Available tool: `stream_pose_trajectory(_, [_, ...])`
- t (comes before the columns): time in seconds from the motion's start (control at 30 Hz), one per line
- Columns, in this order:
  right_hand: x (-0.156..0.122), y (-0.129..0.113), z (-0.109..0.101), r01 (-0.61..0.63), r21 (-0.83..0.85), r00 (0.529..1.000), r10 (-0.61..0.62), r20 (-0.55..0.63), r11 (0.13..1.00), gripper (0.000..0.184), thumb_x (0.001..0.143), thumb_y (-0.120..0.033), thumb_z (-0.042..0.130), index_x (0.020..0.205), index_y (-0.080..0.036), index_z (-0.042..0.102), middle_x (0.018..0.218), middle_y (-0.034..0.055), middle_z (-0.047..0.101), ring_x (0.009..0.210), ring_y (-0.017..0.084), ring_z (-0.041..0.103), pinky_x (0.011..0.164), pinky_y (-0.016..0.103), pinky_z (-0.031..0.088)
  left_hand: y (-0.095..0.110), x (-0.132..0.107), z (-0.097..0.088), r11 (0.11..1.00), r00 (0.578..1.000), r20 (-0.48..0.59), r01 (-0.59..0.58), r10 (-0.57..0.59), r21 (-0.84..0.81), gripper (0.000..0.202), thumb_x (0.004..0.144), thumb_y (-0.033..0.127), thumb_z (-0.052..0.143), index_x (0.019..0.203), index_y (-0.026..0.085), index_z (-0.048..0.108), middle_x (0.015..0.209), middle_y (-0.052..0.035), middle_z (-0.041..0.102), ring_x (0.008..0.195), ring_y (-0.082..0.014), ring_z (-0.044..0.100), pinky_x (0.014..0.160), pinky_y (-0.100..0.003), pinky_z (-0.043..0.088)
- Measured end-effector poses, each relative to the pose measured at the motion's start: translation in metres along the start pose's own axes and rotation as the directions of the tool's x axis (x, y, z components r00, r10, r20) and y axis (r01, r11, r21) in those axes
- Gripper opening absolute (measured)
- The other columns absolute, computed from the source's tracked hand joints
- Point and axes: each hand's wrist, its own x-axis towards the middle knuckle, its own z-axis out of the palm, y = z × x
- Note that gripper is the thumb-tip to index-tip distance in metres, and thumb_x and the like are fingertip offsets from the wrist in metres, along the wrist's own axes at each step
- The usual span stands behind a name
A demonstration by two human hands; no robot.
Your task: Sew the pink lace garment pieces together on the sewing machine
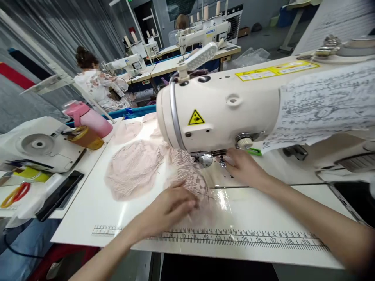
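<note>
A sewing machine [222,113] stands before me, its sewing head over the white table. My left hand [171,207] has its fingers curled onto a pale pink lace piece [195,181], which lies partly under the machine head; hand and lace are slightly blurred. To the right of the presser foot area [206,159], my right hand [244,166] is closed, its fingertips at the metal parts by the needle; what they pinch is hidden. Left of the lace lies a rounded pale pink fabric stack [133,168].
A printed ruler [211,236] runs along the table's front edge. At left are a pink bottle [88,117], an amber cup [86,136], a dark phone [60,195] and another machine [38,144]. A seated person [96,84] is beyond. A green-handled item [254,151] lies behind my right hand.
</note>
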Motion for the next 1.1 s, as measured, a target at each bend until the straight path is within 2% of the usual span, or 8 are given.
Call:
stream_pose_trajectory(0.1, [-0.003, -0.005, 0.004, 0.148, -0.01, 0.988, -0.148, 0.033, 0.989, 0.022, 0.092, -0.018, 0.041, 0.088, -0.018, 0.062, 0.081, 0.0059, 0.065, 0.075, 0.017, 0.058, 0.066, 0.03, 0.046, 0.007, 0.011, 0.028, 0.994, 0.993, -0.104, -0.046, 0.056, 0.103, 0.014, 0.092, 0.025, 0.051, 0.103, 0.021, 0.059, 0.103, -0.0061, 0.066, 0.101, -0.0195, 0.061, 0.096, -0.04, 0.05])
stream_pose_trajectory(0.2, [-0.006, -0.01, 0.007, 0.318, -0.009, 0.946, -0.317, 0.072, 0.948, 0.032, 0.088, -0.007, 0.04, 0.106, -0.021, 0.063, 0.1, 0.0044, 0.069, 0.09, 0.016, 0.06, 0.076, 0.031, 0.047, 0.003, 0.014, 0.036, 0.935, 0.979, -0.18, -0.023, 0.092, 0.353, 0.034, 0.09, 0.026, 0.053, 0.123, 0.018, 0.052, 0.118, -0.0127, 0.06, 0.11, -0.0265, 0.056, 0.088, -0.044, 0.053])
stream_pose_trajectory(0.27, [-0.008, -0.012, 0.01, 0.405, -0.04, 0.913, -0.401, 0.076, 0.913, 0.038, 0.083, -0.001, 0.041, 0.104, -0.021, 0.064, 0.107, 0.0016, 0.069, 0.093, 0.014, 0.06, 0.078, 0.03, 0.047, -0.001, 0.015, 0.036, 0.9, 0.982, -0.154, -0.032, 0.11, 0.436, 0.029, 0.091, 0.027, 0.052, 0.118, 0.017, 0.055, 0.115, -0.0123, 0.062, 0.105, -0.0267, 0.058, 0.084, -0.044, 0.054])
stream_pose_trajectory(0.37, [-0.009, -0.014, 0.012, 0.47, -0.089, 0.882, -0.465, 0.07, 0.878, 0.035, 0.079, 0.003, 0.043, 0.09, -0.021, 0.067, 0.102, -0.0033, 0.071, 0.087, 0.012, 0.06, 0.078, 0.029, 0.045, -0.006, 0.019, 0.037, 0.861, 0.972, -0.188, -0.028, 0.142, 0.508, 0.022, 0.093, 0.023, 0.046, 0.108, 0.015, 0.06, 0.113, -0.0124, 0.064, 0.102, -0.0259, 0.061, 0.082, -0.042, 0.056])
stream_pose_trajectory(0.53, [-0.008, -0.013, 0.011, 0.475, -0.098, 0.88, -0.47, 0.075, 0.874, 0.027, 0.083, -0.003, 0.047, 0.083, -0.021, 0.067, 0.094, -0.004, 0.072, 0.09, 0.013, 0.06, 0.079, 0.03, 0.043, -0.016, 0.032, 0.043, 0.768, 0.962, -0.176, -0.049, 0.208, 0.639, 0.044, 0.092, 0.019, 0.044, 0.135, 0.009, 0.047, 0.137, -0.0157, 0.054, 0.127, -0.0298, 0.051, 0.099, -0.046, 0.05])
stream_pose_trajectory(0.7, [-0.009, -0.011, 0.008, 0.393, -0.096, 0.916, -0.381, 0.124, 0.914, 0.032, 0.085, -0.005, 0.04, 0.075, -0.023, 0.066, 0.077, -0.0017, 0.069, 0.082, 0.013, 0.06, 0.082, 0.032, 0.045, -0.026, 0.041, 0.037, 0.763, 0.957, -0.124, -0.127, 0.262, 0.634, 0.045, 0.091, 0.017, 0.042, 0.133, 0.004, 0.05, 0.137, -0.0164, 0.053, 0.128, -0.0302, 0.049, 0.101, -0.045, 0.05])
stream_pose_trajectory(0.9, [-0.01, -0.008, 0.015, 0.38, -0.133, 0.925, -0.374, 0.066, 0.915, 0.026, 0.085, -0.008, 0.049, 0.096, -0.021, 0.068, 0.089, 0.0011, 0.073, 0.091, 0.015, 0.064, 0.082, 0.032, 0.047, -0.035, 0.044, 0.033, 0.771, 0.952, -0.119, -0.152, 0.283, 0.619, 0.045, 0.092, 0.016, 0.039, 0.135, 0.008, 0.049, 0.138, -0.0129, 0.053, 0.129, -0.028, 0.049, 0.103, -0.046, 0.049])
stream_pose_trajectory(1.1, [-0.008, -0.01, 0.021, 0.392, -0.167, 0.92, -0.389, 0.05, 0.905, 0.022, 0.085, -0.007, 0.053, 0.096, -0.018, 0.068, 0.096, -0.0003, 0.074, 0.086, 0.015, 0.067, 0.072, 0.031, 0.052, -0.046, 0.047, 0.035, 0.794, 0.955, -0.149, -0.119, 0.255, 0.596, 0.047, 0.093, 0.019, 0.037, 0.138, 0.006, 0.045, 0.136, -0.0147, 0.055, 0.13, -0.0285, 0.049, 0.104, -0.048, 0.047])
